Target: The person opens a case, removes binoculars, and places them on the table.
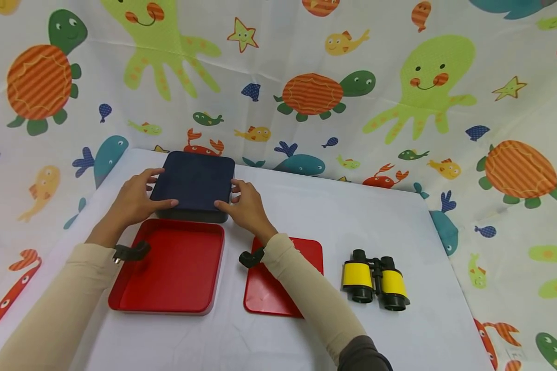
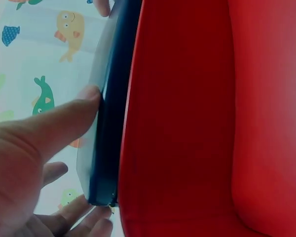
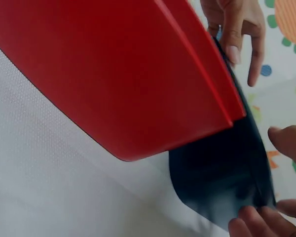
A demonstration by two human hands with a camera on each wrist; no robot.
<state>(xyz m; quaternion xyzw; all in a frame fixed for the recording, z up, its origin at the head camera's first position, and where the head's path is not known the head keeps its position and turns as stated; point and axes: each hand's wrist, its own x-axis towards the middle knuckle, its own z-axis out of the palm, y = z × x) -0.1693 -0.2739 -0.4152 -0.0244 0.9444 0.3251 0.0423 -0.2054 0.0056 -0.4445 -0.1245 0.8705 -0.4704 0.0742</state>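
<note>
A dark blue box (image 1: 197, 180) with a flat top lies at the back left of the table, its darker front wall facing me. My left hand (image 1: 136, 198) holds it at the left side, thumb on the top near the front edge and fingers along the side. On the right side my right hand (image 1: 247, 207) grips it, thumb at the front right corner and fingers against the side. In the left wrist view, the left thumb (image 2: 71, 116) touches the box's upper edge. Just in front of the box stands an open, shallow red box (image 1: 176, 268).
A flat red lid (image 1: 271, 288) lies under my right forearm. Further right is a pair of yellow and black binoculars (image 1: 376, 281). A patterned sea-animal curtain (image 1: 269, 62) rises directly behind the white table (image 1: 343, 216) and along its sides.
</note>
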